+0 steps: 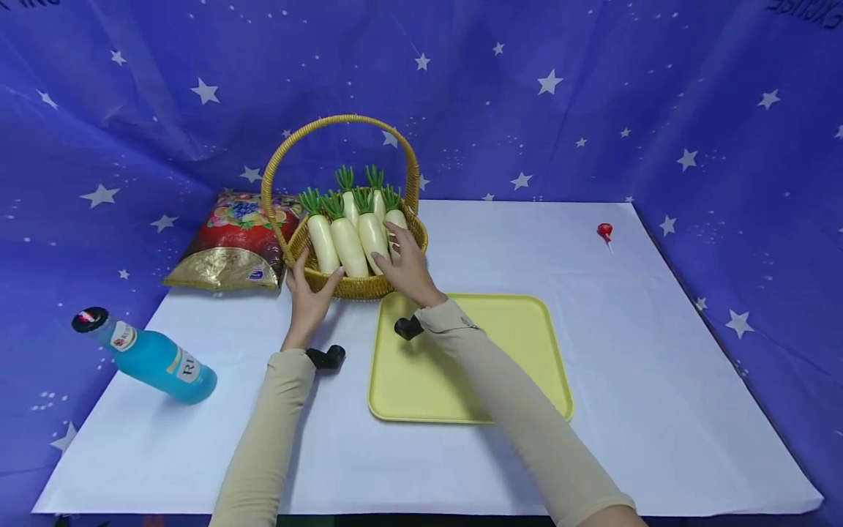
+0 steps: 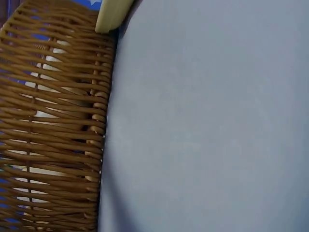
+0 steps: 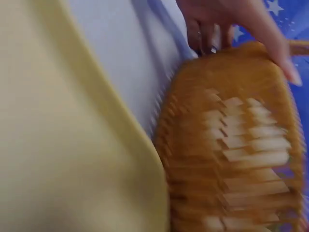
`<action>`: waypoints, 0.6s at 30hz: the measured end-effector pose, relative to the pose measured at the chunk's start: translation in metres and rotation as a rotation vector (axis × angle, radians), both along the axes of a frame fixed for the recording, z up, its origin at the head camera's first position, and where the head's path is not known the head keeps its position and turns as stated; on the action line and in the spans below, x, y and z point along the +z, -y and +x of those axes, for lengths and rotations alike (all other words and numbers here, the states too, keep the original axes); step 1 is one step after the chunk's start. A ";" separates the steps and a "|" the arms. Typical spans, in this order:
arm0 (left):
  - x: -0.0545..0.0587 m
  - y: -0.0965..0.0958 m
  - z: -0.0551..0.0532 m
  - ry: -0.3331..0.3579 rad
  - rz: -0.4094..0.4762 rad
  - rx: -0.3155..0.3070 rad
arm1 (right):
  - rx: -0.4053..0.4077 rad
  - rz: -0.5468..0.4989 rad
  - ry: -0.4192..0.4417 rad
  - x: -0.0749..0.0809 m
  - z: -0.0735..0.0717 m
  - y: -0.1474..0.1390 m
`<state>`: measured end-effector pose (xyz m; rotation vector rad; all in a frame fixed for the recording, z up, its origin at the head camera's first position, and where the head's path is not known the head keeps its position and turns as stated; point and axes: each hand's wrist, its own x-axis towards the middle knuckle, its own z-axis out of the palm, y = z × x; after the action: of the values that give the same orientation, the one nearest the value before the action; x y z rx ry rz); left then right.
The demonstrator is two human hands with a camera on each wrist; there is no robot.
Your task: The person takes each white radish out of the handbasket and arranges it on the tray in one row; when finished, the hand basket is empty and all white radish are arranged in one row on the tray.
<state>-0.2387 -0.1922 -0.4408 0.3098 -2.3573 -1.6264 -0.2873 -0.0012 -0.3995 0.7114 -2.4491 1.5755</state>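
Note:
A wicker basket (image 1: 358,288) with a tall arched handle holds several white radishes (image 1: 347,245) with green stem tops. At its front left corner my left hand (image 1: 308,300) grips the woven side, with the thumb along the front near the rim. The right wrist view shows this left hand (image 3: 231,17) with fingers around the basket's end (image 3: 193,111). Over the basket's right front, my right hand (image 1: 410,267) reaches in with fingers spread and slightly bent. Its fingertips touch or overlap the rightmost radishes. In the left wrist view the basket's weave (image 2: 53,121) fills the left side.
A yellow tray (image 1: 461,359) lies under my right forearm, in front of the basket. To the left, a red and gold bag (image 1: 237,249) stands behind a bottle of blue drink (image 1: 158,362). A red lollipop (image 1: 604,233) lies far right on the white tabletop (image 1: 658,380).

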 end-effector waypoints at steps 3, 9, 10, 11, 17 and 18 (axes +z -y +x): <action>-0.007 -0.002 -0.005 -0.057 0.023 -0.003 | -0.041 0.047 -0.010 -0.004 -0.004 0.008; -0.018 -0.002 -0.010 -0.072 0.013 0.036 | -0.066 0.242 0.023 0.004 -0.016 0.012; -0.018 -0.002 -0.010 -0.073 0.008 0.045 | -0.058 0.271 0.040 0.006 -0.018 0.013; -0.018 -0.001 -0.009 -0.075 0.006 0.052 | -0.047 0.292 0.066 0.007 -0.019 0.014; -0.019 0.001 -0.008 -0.093 -0.015 0.066 | -0.026 0.445 0.180 0.013 -0.026 0.022; -0.019 0.001 -0.009 -0.098 -0.015 0.067 | -0.035 0.478 0.178 0.014 -0.027 0.024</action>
<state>-0.2478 -0.1933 -0.4599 0.2955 -2.2608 -1.5567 -0.3145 -0.0251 -0.3859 0.6029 -2.9934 1.0843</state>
